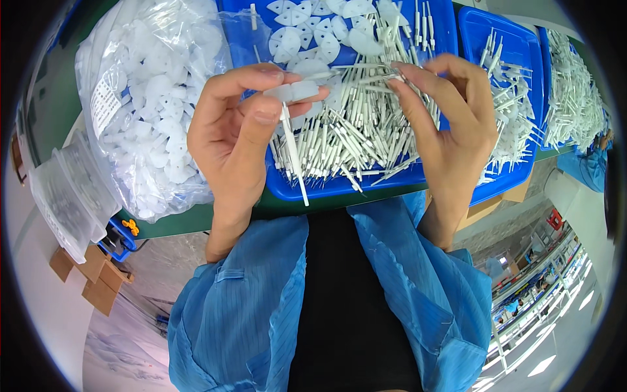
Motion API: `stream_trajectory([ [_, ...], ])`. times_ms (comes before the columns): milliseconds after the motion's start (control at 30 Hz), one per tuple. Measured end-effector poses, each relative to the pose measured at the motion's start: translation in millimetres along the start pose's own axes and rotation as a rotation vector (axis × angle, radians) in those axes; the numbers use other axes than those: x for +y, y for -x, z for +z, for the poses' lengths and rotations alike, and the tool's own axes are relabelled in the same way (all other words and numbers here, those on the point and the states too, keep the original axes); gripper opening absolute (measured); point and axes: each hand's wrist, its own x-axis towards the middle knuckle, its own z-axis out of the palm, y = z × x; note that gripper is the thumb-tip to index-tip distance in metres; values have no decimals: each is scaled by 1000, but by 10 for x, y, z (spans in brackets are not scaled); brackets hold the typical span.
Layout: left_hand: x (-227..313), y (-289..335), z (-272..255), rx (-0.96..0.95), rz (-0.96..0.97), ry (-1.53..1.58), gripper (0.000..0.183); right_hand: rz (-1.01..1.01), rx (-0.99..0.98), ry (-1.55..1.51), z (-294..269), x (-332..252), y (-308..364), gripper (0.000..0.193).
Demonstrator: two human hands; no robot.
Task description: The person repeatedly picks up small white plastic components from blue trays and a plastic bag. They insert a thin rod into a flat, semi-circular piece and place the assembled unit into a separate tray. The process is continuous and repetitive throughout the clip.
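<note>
My left hand (230, 127) is closed, thumb and fingers pinching a white plastic piece (295, 93). From that piece a slim white rod (295, 160) slants down toward the near edge of the blue tray (313, 192). My right hand (454, 108) hovers over the same tray, its thumb and forefinger pinched on a thin white rod (366, 66); motion smears its far end. Below both hands lies a heap of white rods with metal tips (356, 140). Flat translucent white plates with holes (307, 29) are spread at the tray's far side.
A big clear bag (153, 111) full of white plates lies at the left. Further right stand a second blue tray (480, 189) of rods with plates and a pile of similar parts (571, 91). Clear plastic tubs (72, 189) sit by the green table's (173, 227) left edge.
</note>
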Motion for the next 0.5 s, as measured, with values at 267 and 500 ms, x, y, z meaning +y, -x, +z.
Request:
stream_trajectory([
  [267, -36, 4, -35, -19, 1, 208, 23, 130, -303, -382, 220, -457, 240, 16],
  [500, -91, 19, -61, -81, 63, 244, 20, 77, -237, -344, 244, -561, 256, 5],
])
